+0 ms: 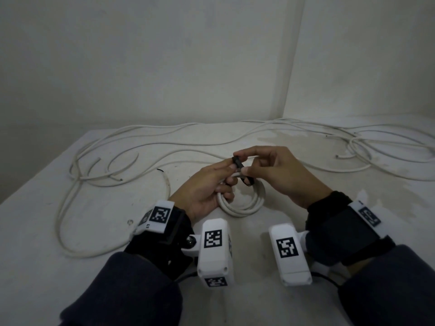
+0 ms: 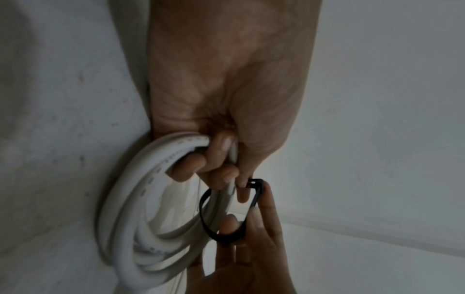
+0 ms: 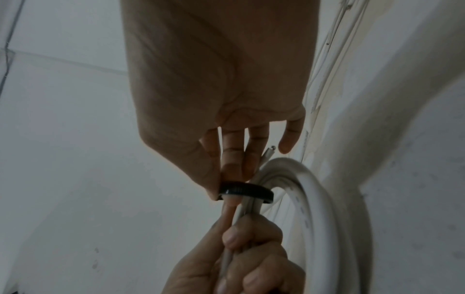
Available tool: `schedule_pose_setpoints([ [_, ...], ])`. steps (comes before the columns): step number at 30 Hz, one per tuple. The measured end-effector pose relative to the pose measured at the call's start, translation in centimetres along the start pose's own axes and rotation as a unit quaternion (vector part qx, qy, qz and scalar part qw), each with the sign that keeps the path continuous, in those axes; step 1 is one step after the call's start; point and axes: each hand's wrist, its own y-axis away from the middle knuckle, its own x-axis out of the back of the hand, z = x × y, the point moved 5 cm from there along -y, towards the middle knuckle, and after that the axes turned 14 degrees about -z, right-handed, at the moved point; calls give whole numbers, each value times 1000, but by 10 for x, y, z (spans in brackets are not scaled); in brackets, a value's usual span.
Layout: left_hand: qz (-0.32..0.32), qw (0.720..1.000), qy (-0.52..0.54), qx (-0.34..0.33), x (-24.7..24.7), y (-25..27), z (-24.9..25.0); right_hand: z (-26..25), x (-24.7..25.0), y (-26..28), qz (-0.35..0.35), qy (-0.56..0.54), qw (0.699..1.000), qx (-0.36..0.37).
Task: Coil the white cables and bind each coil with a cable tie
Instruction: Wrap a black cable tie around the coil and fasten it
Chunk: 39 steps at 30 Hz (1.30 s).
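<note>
From the head camera, the left hand (image 1: 207,189) curls its fingers round the near-left side of a small white coil (image 1: 242,203) that stands over the white table (image 1: 70,220), in front of the person. The right hand (image 1: 277,175) pinches a black cable tie (image 1: 241,169) between thumb and forefinger at the top of the coil; its other fingers are loosely bent. More loose cables (image 1: 164,147) trail across the far side of the table, from the left edge to the right corner by the wall (image 1: 164,55). Both wrists carry black straps and white camera boxes with black-and-white square markers (image 1: 213,238).

From the left wrist camera, the left hand (image 2: 226,99) grips several turns of the coil (image 2: 125,218), fingers wrapped through its opening. The cable tie (image 2: 206,218) forms a closed but slack loop around the bundled strands just beyond those fingers. The right hand (image 2: 251,258) comes in from below, with fingertips (image 2: 264,199) on the tie's loop and near its head.

From the right wrist camera, the right hand (image 3: 221,89) holds the cable tie (image 3: 246,190) at its left end between thumb and fingers; the little finger sticks out free. The tie rings the strands of the coil (image 3: 322,199), and a cut cable end (image 3: 270,151) pokes up beside the fingers. Below, the left hand (image 3: 239,264) is clenched around the strands
</note>
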Motion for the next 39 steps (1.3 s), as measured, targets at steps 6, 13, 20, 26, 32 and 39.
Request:
schedule_pose_setpoints([
  [6,8,1000,-5,-10,0,1,1,3,-1,-2,-5,-5,1000,-8],
  [13,6,1000,-21,-16,-2,1,1,8,1,-3,7,8,1000,-9],
  [20,11,1000,-24,-16,-1,-1,0,8,2,-2,1,-12,1000,-5],
  [26,6,1000,-14,-10,-1,1,1,7,2,-2,-1,-22,1000,-5],
  [32,5,1000,-3,-9,-2,2,2,4,1,-1,3,-34,999,-7],
  [39,3,1000,-9,-6,-3,2,2,7,2,-2,-7,-21,1000,-16],
])
